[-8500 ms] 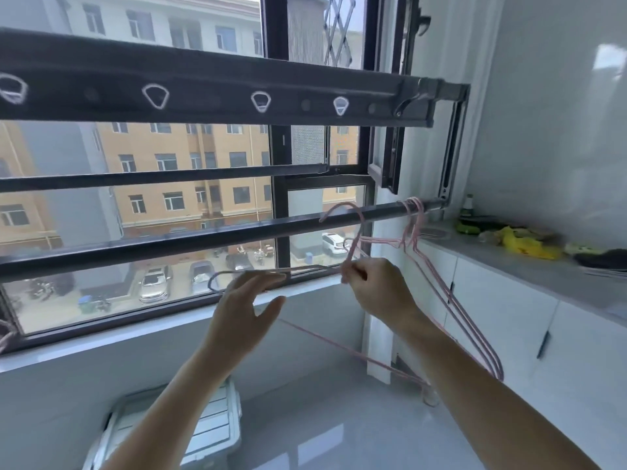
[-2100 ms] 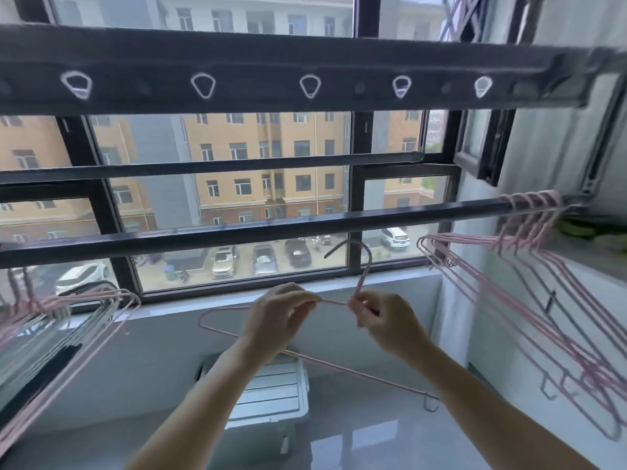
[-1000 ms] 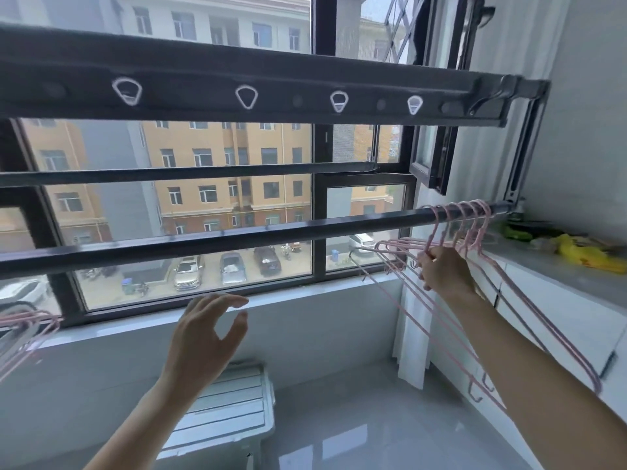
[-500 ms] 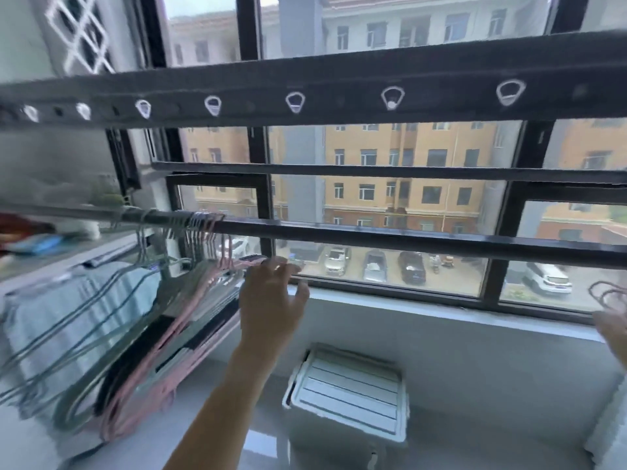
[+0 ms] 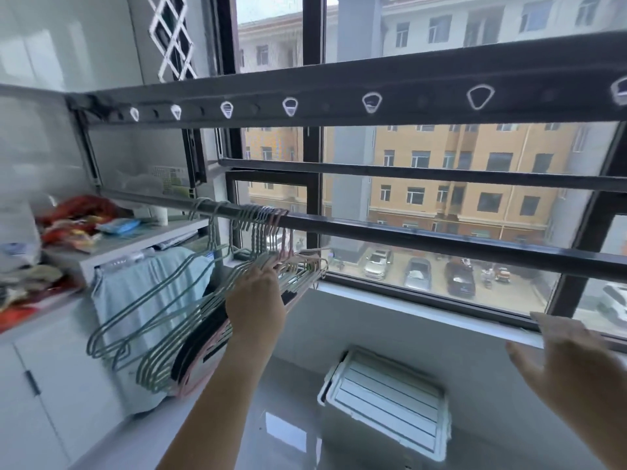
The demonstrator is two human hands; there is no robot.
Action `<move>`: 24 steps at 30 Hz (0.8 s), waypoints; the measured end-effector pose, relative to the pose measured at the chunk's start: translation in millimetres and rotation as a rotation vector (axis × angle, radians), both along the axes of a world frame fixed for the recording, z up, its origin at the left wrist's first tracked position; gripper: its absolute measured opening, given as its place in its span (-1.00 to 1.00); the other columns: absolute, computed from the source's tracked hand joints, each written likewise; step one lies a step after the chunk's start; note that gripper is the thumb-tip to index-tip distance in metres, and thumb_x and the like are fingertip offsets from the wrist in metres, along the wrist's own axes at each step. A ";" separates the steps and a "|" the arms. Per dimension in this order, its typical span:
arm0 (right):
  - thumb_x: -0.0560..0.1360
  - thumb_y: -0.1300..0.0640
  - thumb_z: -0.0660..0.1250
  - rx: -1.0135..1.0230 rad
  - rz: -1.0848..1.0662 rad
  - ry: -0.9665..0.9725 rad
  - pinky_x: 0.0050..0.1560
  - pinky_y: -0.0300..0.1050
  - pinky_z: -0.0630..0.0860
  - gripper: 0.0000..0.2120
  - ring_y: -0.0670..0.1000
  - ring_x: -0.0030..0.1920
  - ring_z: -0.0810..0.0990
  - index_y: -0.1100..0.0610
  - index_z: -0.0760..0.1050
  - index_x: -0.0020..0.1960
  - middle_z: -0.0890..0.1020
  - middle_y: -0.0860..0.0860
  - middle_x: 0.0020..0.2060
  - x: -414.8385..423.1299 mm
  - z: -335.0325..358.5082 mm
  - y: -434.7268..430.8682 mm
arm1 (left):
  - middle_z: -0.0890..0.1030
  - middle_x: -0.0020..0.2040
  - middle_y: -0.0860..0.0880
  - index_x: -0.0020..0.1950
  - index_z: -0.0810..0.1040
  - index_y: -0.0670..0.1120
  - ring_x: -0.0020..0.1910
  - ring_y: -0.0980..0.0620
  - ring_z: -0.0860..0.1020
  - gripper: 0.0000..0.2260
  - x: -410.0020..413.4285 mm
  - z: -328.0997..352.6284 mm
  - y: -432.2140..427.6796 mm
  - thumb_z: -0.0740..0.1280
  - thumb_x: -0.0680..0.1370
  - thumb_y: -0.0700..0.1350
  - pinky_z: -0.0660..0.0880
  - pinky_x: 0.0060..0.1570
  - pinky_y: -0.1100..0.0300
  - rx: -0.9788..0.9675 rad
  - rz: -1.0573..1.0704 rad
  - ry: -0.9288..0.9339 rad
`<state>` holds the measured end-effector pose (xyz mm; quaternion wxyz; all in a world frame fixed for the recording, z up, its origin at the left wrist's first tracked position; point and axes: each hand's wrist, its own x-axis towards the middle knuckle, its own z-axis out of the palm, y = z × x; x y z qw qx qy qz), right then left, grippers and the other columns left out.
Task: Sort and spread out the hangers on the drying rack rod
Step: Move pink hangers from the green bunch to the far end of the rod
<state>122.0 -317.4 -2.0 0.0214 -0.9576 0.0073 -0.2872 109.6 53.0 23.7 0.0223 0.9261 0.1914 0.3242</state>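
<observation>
We are placing the left hand (image 5: 254, 300) among the hangers (image 5: 163, 300) bunched at the left end of the drying rack rod (image 5: 441, 237), grip indeterminate, right hand (image 5: 570, 361) open and empty; next, probably, separating one and sliding it rightward.
</observation>
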 end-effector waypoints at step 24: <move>0.23 0.03 0.52 0.018 0.042 0.016 -0.27 0.10 0.58 -0.50 0.26 -0.16 0.60 0.28 0.55 0.08 0.63 0.23 -0.15 -24.6 2.2 10.4 | 0.62 -0.16 -0.08 0.09 0.50 -0.21 -0.20 -0.01 0.57 -0.84 40.7 14.7 -12.4 0.21 0.53 -0.27 0.37 -0.28 0.25 0.015 -0.162 -0.056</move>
